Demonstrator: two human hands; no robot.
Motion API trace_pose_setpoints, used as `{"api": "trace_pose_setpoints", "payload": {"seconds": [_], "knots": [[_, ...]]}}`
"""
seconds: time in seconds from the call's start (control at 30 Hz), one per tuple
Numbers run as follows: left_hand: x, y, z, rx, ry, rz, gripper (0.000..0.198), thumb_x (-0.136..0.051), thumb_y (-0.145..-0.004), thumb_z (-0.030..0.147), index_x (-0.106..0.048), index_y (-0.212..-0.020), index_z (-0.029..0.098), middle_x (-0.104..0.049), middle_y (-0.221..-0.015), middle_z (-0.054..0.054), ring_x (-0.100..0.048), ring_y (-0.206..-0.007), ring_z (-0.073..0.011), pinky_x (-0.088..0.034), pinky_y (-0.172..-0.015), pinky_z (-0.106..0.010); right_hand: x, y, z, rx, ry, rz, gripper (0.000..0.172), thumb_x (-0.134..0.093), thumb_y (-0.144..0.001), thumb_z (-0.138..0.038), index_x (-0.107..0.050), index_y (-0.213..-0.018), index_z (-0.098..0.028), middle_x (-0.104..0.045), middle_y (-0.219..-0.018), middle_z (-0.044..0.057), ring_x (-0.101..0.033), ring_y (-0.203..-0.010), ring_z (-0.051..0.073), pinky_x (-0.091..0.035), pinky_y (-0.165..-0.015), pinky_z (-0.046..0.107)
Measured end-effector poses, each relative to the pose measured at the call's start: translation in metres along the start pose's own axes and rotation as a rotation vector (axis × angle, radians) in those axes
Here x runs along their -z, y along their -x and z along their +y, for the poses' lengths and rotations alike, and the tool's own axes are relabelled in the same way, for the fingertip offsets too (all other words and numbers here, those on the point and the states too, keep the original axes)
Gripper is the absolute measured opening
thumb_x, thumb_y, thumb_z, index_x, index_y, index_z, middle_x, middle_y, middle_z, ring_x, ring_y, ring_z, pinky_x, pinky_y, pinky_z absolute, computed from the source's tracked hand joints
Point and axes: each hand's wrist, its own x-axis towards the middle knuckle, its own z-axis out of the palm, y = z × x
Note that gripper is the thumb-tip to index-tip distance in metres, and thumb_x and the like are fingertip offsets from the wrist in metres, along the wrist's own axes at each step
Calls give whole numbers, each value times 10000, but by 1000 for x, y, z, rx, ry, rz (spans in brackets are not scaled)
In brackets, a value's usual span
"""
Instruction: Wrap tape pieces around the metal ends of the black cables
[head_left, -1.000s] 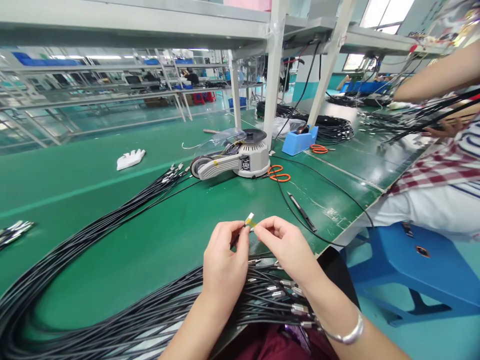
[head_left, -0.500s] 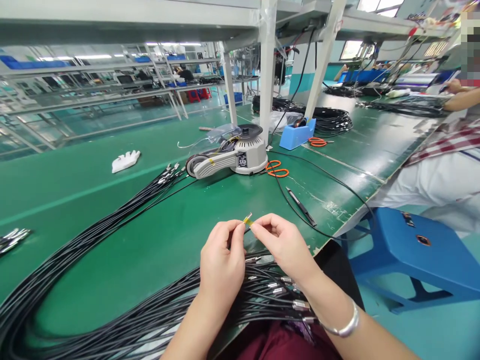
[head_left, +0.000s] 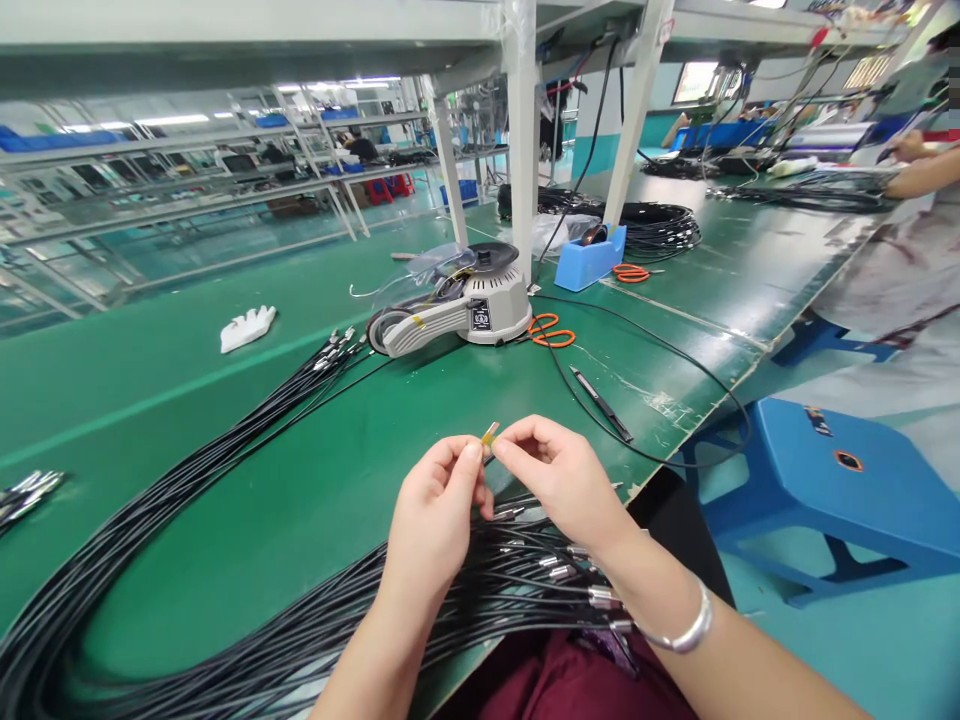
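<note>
Between my hands is a cable connector, a small metal end wrapped with yellow tape. My left hand is closed, its thumb and forefinger pinching the connector from the left. From the right, the thumb and forefinger of my right hand pinch at the yellow tape; the fingertips partly cover it. Below both hands lies a thick bundle of black cables, with metal connectors at its near ends. The bundle loops left and back to more connector ends near the tape dispenser.
A grey tape dispenser stands mid-table, with orange-handled scissors beside it. A utility knife lies right of it. Behind are a blue tape holder and coiled cables. A white glove lies left; a blue stool stands right.
Both hands have shifted slightly left and up with the connector still pinched. At the right edge, the other person's body has moved, showing more blue plastic behind the stool.
</note>
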Motion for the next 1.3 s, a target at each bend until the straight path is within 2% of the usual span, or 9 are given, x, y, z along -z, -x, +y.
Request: {"api": "trace_pose_setpoints", "payload": {"seconds": [0.43,0.6,0.7,0.77,0.9,1.0,1.07,1.13,1.3], "knots": [[10,-2,9,156,292,-202,180,-606,-785,271,-571,-683,128,-419,-578,35,-366,-462,-61,-353,-416,-203,3,1,-3,101,77,-32,94,-600,-797,-249,-624,-747,-174,-651,-778,16,-602,-758,150,-474,-742,284],[17,-5,13,282,344,-342,191,-630,-745,281,-560,-653,129,-389,-541,45,-300,-420,-43,-301,-376,-185,7,-2,-4,289,153,-72,87,-605,-802,-211,-631,-721,-193,-629,-767,13,-593,-748,148,-474,-735,285],[13,-2,14,306,270,-419,216,-633,-725,307,-540,-624,140,-380,-508,55,-286,-391,-41,-285,-366,-189,10,-7,0,376,189,-90,54,-620,-799,-212,-660,-763,-205,-634,-797,18,-599,-765,151,-477,-746,288],[7,2,13,233,102,-380,232,-601,-755,341,-533,-640,152,-398,-486,55,-341,-397,-62,-325,-403,-211,13,-10,5,335,216,-44,89,-636,-791,-228,-674,-869,-213,-639,-838,25,-601,-779,154,-480,-762,296],[0,9,9,-196,-378,-53,178,-512,-846,318,-567,-752,177,-520,-605,23,-479,-558,-110,-389,-560,-242,27,-9,16,103,82,58,192,-595,-822,-290,-634,-987,-199,-655,-898,42,-615,-777,153,-493,-783,328],[-1,11,4,-477,-599,-51,162,-455,-884,234,-568,-777,190,-575,-742,-2,-524,-698,-125,-398,-657,-243,39,-3,18,-6,-53,-79,182,-626,-799,-302,-635,-938,-185,-666,-873,34,-622,-769,145,-500,-787,322],[-1,11,2,-536,-652,-82,163,-434,-897,212,-562,-797,195,-580,-757,-4,-531,-713,-127,-399,-666,-238,44,-1,18,-6,-79,-183,184,-662,-772,-283,-642,-931,-191,-663,-884,29,-617,-809,146,-497,-804,312],[1,10,2,-525,-665,-89,162,-433,-900,213,-562,-803,200,-582,-752,-3,-534,-700,-128,-401,-659,-236,45,-1,18,26,-76,-252,186,-686,-755,-265,-645,-924,-201,-650,-888,26,-605,-841,149,-496,-800,301],[2,10,3,-485,-654,-123,159,-450,-891,213,-568,-785,202,-583,-722,11,-532,-671,-121,-398,-639,-225,41,-6,19,146,-85,-309,135,-698,-749,-243,-653,-874,-222,-611,-847,9,-583,-821,145,-490,-772,290]]}}
